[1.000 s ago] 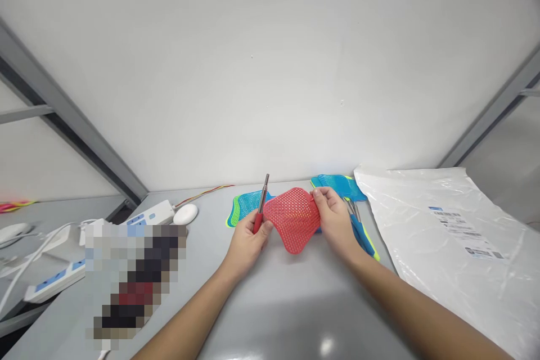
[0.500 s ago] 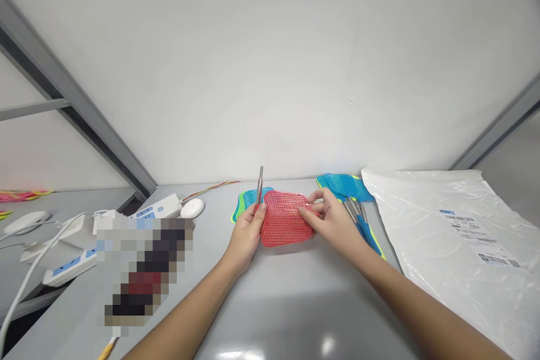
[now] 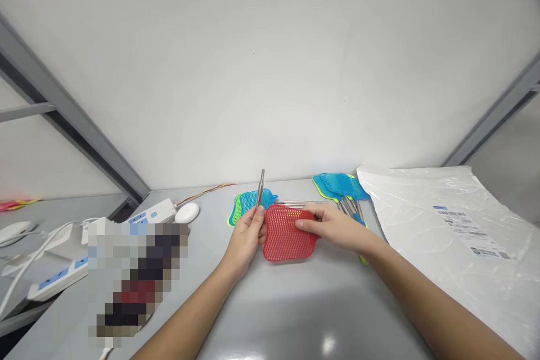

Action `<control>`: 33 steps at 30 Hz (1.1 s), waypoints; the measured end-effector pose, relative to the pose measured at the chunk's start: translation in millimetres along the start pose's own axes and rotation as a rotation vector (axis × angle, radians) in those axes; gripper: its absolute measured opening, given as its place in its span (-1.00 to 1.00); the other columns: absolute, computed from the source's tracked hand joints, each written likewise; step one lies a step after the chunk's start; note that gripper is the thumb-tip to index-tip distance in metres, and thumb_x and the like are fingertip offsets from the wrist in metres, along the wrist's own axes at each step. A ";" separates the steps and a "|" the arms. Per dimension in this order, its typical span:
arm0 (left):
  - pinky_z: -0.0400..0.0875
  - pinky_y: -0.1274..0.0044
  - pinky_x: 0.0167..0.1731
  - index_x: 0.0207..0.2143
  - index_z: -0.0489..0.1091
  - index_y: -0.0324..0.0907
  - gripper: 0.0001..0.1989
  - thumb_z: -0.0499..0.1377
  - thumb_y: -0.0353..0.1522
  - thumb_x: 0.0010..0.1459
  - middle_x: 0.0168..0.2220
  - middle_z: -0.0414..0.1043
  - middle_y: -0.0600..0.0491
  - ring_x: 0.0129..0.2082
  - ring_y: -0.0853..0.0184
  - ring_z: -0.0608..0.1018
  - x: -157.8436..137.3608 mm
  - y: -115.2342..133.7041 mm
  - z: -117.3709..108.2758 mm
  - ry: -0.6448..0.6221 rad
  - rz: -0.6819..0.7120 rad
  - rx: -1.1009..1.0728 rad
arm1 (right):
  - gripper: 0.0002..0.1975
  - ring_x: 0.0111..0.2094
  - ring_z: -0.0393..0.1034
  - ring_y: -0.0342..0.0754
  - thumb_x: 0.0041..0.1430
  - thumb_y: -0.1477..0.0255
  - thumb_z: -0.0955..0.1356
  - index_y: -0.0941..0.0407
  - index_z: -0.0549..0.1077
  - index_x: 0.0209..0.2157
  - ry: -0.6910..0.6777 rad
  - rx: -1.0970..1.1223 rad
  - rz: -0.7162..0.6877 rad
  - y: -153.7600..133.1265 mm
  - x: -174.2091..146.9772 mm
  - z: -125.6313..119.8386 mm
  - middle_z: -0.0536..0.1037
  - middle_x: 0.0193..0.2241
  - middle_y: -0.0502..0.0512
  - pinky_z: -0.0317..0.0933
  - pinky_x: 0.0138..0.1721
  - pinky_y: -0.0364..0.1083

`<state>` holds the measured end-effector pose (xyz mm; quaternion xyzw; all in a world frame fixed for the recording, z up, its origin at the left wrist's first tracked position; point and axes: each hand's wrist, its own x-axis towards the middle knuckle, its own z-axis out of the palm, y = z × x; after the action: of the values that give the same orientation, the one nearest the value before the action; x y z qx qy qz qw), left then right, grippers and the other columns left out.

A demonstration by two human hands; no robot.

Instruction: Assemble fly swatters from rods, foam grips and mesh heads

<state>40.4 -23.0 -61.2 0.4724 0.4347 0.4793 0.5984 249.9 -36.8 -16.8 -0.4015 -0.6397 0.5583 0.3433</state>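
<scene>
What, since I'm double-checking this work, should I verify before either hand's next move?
1. Left hand grips slim silver metal rod: ok.
2. Right hand grips red perforated plastic paddle: ok.
3. Rod's upper tip free of the paddle: ok, it points upward.
4. Blue and lime-green perforated plastic paddles beside the white plastic mailing bag laid singly: not ok, they overlap.
5. Right forearm clear of that bag: cannot tell, they overlap in view.

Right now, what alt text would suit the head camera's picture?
A person's right hand holds a flat red mesh paddle, the left hand a silver metal rod. Blue mesh paddles and a white plastic parcel lie on the grey table.
</scene>
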 end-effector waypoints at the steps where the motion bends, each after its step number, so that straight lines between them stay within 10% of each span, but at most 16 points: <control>1: 0.09 0.66 -0.68 -0.51 0.22 -0.16 -0.55 0.09 0.03 0.12 -0.66 0.00 0.24 -0.69 0.51 0.09 -0.1 0.0 0.5 -0.004 -0.007 0.012 | -0.79 -0.39 0.40 -0.07 0.10 0.24 0.37 0.08 0.54 -0.35 0.048 0.046 0.004 -1.9 0.2 -2.5 0.54 -0.40 0.02 0.28 -0.39 -0.08; 8: 0.10 0.63 -0.64 -0.50 0.25 -0.16 -0.54 -0.01 0.02 0.20 -0.68 -0.05 0.24 -0.67 0.48 0.07 1.1 -6.0 0.3 -0.128 0.007 0.219 | -0.75 -0.68 0.08 -0.26 0.09 0.19 0.39 0.05 0.40 -0.29 0.518 0.496 -0.201 3.8 11.6 -17.5 0.34 -0.63 -0.16 0.04 -0.64 -0.22; 15: 0.06 0.61 -0.60 -0.46 0.30 -0.17 -0.56 -0.03 -0.01 0.22 -0.66 0.06 0.20 -0.64 0.45 0.15 -0.8 -9.3 -0.6 -0.191 0.057 0.446 | -0.70 -0.39 0.45 -0.10 0.07 0.24 0.41 0.10 0.39 -0.20 0.483 0.564 -0.219 14.7 19.1 -11.2 0.53 -0.27 0.08 0.26 -0.52 -0.17; 33: 0.04 0.59 -0.56 -0.45 0.31 -0.18 -0.58 -0.03 -0.05 0.24 -0.63 0.08 0.20 -0.59 0.44 0.18 -5.0 0.5 4.2 -0.270 0.083 0.658 | -0.65 -0.63 0.29 -0.20 0.17 0.12 0.31 0.14 0.38 -0.43 0.675 0.415 -0.242 15.5 19.4 -5.8 0.46 -0.56 0.00 0.20 -0.60 -0.20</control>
<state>43.5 -28.4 -59.7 0.7163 0.4631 0.2710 0.4461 248.5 -16.1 -31.6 -0.4063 -0.4075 0.4681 0.6707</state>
